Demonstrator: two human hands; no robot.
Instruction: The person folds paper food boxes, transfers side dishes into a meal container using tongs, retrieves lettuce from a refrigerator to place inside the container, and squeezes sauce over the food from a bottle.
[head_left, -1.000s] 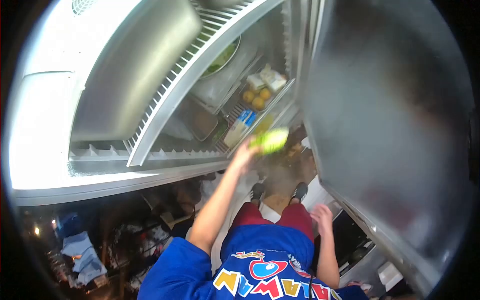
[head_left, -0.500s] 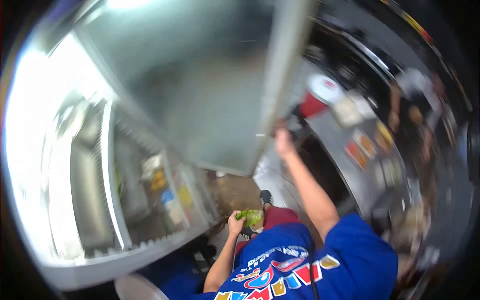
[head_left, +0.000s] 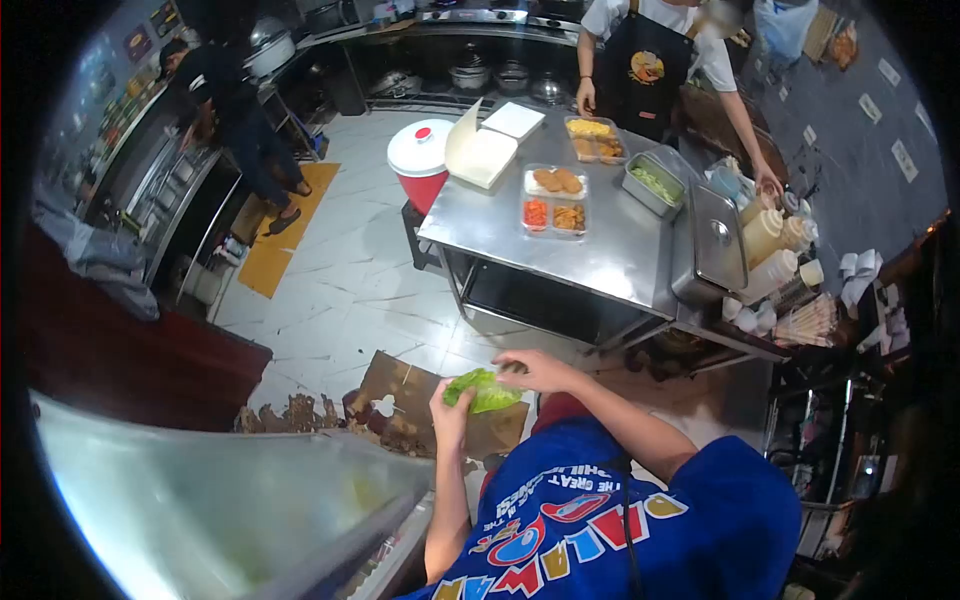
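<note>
A green lettuce leaf (head_left: 488,391) is pinched between the thumb and fingers of my left hand (head_left: 452,410), in front of my body. Close at the leaf's right end is my right hand (head_left: 535,371), its fingers bent and spread a little, with a dark gap between thumb and fingers. Below both hands, a brown cardboard sheet (head_left: 400,393) lies on the tiled floor.
A steel table (head_left: 610,262) ahead holds food trays (head_left: 555,201), an open white box (head_left: 480,150), a lettuce container (head_left: 655,183) and sauce bottles. A co-worker (head_left: 655,65) stands behind it, another (head_left: 235,110) at far left. A fridge door (head_left: 230,490) is near, lower left.
My right hand has let go of the fridge door and come to the lettuce leaf. My view has turned from the open fridge toward the steel table; the left hand keeps the leaf.
</note>
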